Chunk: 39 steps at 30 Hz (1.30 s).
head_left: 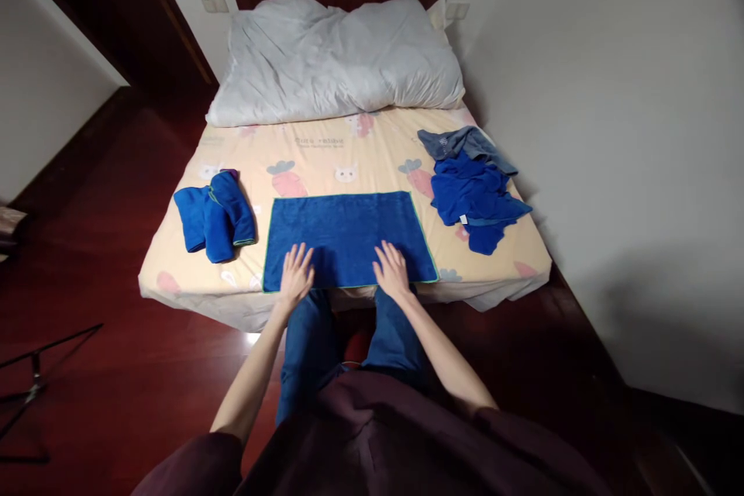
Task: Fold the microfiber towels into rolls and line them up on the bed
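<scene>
A blue towel (346, 225) with a thin green edge lies spread flat near the front of the bed. My left hand (297, 273) rests on its near left part, palm down with fingers spread. On the near right part lies my right hand (392, 270), its fingers apart too. Neither hand holds anything. To the left are blue rolled or folded towels (216, 217), one showing a green edge. A crumpled pile of blue cloths (473, 190) sits to the right, with a grey-blue cloth (459, 146) at its far side.
The bed (314, 159) has a pale yellow sheet printed with carrots and rabbits. A folded white quilt (342, 54) lies at its head. A wall (610, 132) runs along the right. Black metal legs (36, 380) stand on the red-brown floor at left.
</scene>
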Each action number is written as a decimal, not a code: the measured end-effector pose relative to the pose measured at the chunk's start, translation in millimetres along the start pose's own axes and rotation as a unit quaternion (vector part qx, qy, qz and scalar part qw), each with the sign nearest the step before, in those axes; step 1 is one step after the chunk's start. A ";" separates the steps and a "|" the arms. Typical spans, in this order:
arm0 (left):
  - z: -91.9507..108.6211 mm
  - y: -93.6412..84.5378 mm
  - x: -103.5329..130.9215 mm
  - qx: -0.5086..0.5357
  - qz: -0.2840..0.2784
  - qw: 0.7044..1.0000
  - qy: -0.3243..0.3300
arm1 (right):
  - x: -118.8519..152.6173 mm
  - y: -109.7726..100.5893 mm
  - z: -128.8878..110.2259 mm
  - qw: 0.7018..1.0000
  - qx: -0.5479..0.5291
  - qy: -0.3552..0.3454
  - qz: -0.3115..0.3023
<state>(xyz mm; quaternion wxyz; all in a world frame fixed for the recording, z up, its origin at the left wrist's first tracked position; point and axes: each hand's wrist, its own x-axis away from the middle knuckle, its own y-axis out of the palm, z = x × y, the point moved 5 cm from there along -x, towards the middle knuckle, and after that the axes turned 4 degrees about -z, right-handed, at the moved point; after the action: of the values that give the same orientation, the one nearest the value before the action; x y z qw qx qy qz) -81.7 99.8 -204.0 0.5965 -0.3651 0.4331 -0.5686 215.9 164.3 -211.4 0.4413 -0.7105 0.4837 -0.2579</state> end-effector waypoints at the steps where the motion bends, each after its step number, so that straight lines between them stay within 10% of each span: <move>1: 18.5 12.1 -15.4 0.003 -0.003 1.000 0.004 | -16.4 14.7 -25.8 1.000 0.004 -0.014 -0.021; 6: 32.8 65.0 -45.1 0.011 -0.039 0.999 -0.014 | -56.8 70.6 -69.3 0.991 0.015 -0.039 -0.130; 13: -96.3 31.3 9.4 -0.008 0.043 0.988 -0.147 | -22.9 22.3 96.9 0.992 0.044 0.118 -0.029; 18: -121.5 9.8 28.1 -0.015 0.035 0.985 -0.167 | -1.1 -9.8 160.0 0.986 0.059 0.153 0.041; 21: -90.9 16.9 11.3 -0.020 0.030 0.990 -0.135 | -19.0 -0.3 130.5 0.986 0.046 0.142 0.068; 26: -10.5 62.9 -73.7 -0.008 -0.031 0.999 -0.006 | -99.8 64.2 2.3 0.998 -0.011 -0.041 -0.040; 30: -3.8 83.3 -139.8 -0.014 -0.051 0.999 0.002 | -161.4 97.1 -39.0 0.991 0.004 -0.100 -0.085; 39: -147.7 34.8 -178.8 -0.045 -0.022 0.989 -0.137 | -213.1 27.1 135.7 0.994 0.090 0.031 -0.061</move>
<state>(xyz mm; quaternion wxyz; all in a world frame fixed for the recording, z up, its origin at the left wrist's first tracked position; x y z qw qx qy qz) -202.9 289.1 -271.0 0.6205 -0.4755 0.3641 -0.5062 226.1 406.6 -287.0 0.4722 -0.6874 0.4278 -0.3486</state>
